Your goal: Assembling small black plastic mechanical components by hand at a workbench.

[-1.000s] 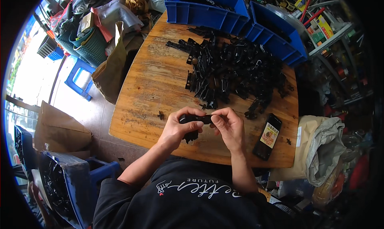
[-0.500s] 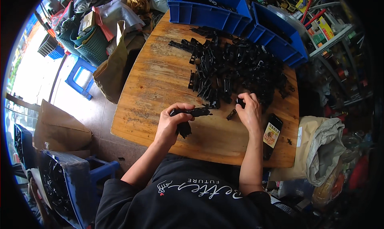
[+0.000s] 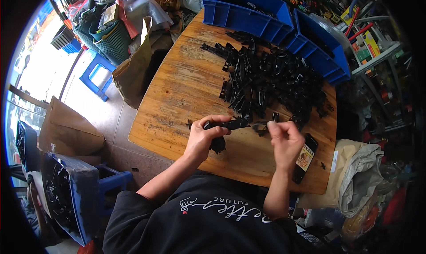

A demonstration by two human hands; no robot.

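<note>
My left hand (image 3: 199,141) is closed round a small bunch of slender black clip-like pieces (image 3: 239,123). Their ends stick out to the right of the thumb and below the palm. Beside it, my right hand (image 3: 287,144) pinches a small black clip-like piece (image 3: 276,117) between thumb and fingers, just above the table and slightly blurred. Beyond both hands spreads a large heap of similar black pieces (image 3: 255,79), tangled together; their exact kind is too small to make out.
The wooden table (image 3: 171,92) carries a phone (image 3: 306,158) at its right side. Two blue bins, a wide one (image 3: 244,17) and a second one (image 3: 339,68), border the far edge. A brown paper sack (image 3: 133,74) stands at the left, a grey bag (image 3: 361,174) at the right.
My right hand has drawn back from the heap's near edge, bringing a black piece up in its pinch. My left hand keeps its bunch. The whole view has shifted slightly.
</note>
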